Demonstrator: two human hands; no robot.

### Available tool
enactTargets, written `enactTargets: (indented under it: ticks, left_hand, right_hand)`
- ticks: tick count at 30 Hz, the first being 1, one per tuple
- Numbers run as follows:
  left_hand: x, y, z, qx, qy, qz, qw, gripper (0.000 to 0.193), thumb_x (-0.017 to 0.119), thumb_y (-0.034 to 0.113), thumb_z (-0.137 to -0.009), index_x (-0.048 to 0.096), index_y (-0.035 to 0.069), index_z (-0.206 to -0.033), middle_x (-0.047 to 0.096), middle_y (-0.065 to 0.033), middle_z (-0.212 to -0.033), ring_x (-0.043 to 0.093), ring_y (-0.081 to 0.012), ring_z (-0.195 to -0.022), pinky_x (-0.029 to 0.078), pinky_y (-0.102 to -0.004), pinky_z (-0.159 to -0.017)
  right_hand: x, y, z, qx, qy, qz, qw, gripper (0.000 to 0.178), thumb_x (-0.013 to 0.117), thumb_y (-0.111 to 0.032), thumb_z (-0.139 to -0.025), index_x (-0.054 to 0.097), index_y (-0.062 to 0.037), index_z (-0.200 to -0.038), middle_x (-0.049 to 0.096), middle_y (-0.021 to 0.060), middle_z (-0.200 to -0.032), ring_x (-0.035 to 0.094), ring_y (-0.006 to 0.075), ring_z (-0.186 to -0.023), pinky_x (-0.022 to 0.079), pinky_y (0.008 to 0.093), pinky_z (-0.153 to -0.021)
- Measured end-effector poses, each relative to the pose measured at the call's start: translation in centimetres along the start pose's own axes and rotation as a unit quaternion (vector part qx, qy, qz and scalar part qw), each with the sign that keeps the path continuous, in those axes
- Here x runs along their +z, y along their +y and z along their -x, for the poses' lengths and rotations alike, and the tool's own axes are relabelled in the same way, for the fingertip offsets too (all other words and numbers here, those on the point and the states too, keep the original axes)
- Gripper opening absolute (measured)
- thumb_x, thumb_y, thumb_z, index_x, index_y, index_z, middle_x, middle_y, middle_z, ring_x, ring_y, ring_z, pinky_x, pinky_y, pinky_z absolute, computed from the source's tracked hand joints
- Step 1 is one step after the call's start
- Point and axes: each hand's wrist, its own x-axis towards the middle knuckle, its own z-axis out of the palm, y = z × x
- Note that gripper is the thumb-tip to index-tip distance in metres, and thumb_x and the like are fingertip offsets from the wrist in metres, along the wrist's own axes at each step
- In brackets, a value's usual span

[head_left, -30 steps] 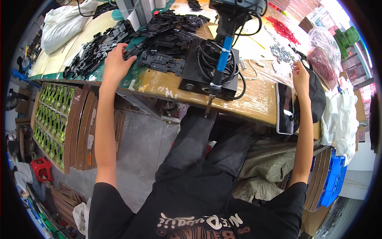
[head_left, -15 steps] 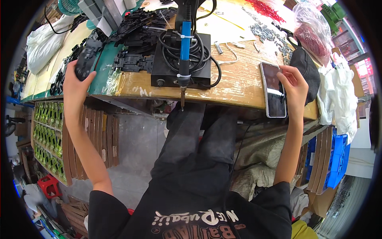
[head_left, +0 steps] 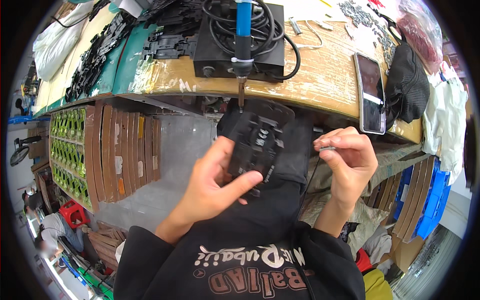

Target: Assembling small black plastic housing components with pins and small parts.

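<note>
In front of my lap, my left hand (head_left: 215,185) grips a black moulded plastic part (head_left: 257,142), thumb across its lower end and its ribbed side facing up. To its right, my right hand (head_left: 352,162) pinches a small grey metal piece (head_left: 327,148) between thumb and fingertips, apart from the plastic part. A blue-handled soldering iron (head_left: 243,22) hangs upright, tip down, just above the far end of the plastic part. Behind it stands a black box (head_left: 215,70) with a coiled cable on top.
Black plastic parts (head_left: 170,46) lie piled at the bench's left. A phone (head_left: 371,95) lies at the right edge beside a black pouch (head_left: 410,82). Small metal pieces (head_left: 367,20) are scattered farther back. Stacked brown trays (head_left: 120,150) stand below left; blue crates (head_left: 432,200) are below right.
My left hand has brought the black plastic part from the bench's left to above my lap. My right hand has left the phone and come inward, now pinching a small metal piece.
</note>
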Motion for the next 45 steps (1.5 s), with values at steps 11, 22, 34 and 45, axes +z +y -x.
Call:
enactTargets:
  ticks: [11, 22, 34, 45]
  left_hand:
    - [2.6, -2.2, -1.1, 0.071, 0.006, 0.112, 0.991, 0.031, 0.061, -0.002, -0.074, 0.04, -0.001, -0.096, 0.059, -0.0118, -0.086, 0.058, -0.0149, -0.081, 0.046, -0.0245, -0.072]
    - [0.2, -2.4, -1.4, 0.198, -0.054, -0.237, 0.95, 0.018, 0.066, 0.003, -0.067, 0.058, -0.002, -0.082, 0.057, -0.0078, -0.065, 0.055, -0.0143, -0.052, 0.04, -0.0224, -0.049]
    - [-1.0, -2.4, -1.8, 0.254, -0.095, -0.284, 0.92, 0.013, 0.064, 0.001, -0.061, 0.059, -0.001, -0.073, 0.052, -0.0069, -0.055, 0.049, -0.0183, -0.044, 0.036, -0.0254, -0.041]
    - [-1.9, -2.3, -1.9, 0.292, -0.09, -0.322, 0.896, 0.017, 0.064, 0.0, -0.054, 0.06, -0.001, -0.07, 0.048, -0.0059, -0.051, 0.047, -0.0166, -0.041, 0.032, -0.0244, -0.037]
  right_hand:
    - [1.6, 1.4, 2.7, 0.081, 0.009, -0.186, 0.979, 0.026, 0.065, 0.013, -0.063, 0.05, -0.002, -0.079, 0.056, 0.0145, -0.081, 0.056, 0.0197, -0.077, 0.045, 0.0285, -0.071]
    - [0.0, 1.0, 1.7, 0.076, 0.052, -0.193, 0.977, 0.023, 0.07, 0.004, -0.062, 0.052, -0.0031, -0.075, 0.052, 0.0164, -0.1, 0.053, 0.0232, -0.094, 0.039, 0.0362, -0.087]
    - [-0.1, 0.9, 1.9, 0.146, -0.009, -0.183, 0.972, 0.018, 0.065, 0.005, -0.067, 0.049, -0.0001, -0.074, 0.057, 0.0178, -0.083, 0.057, 0.0216, -0.08, 0.045, 0.0312, -0.073]
    - [0.3, 1.1, 2.6, 0.177, -0.003, -0.172, 0.969, 0.017, 0.063, 0.006, -0.07, 0.047, 0.0005, -0.073, 0.057, 0.0183, -0.083, 0.056, 0.0195, -0.078, 0.045, 0.0288, -0.071]
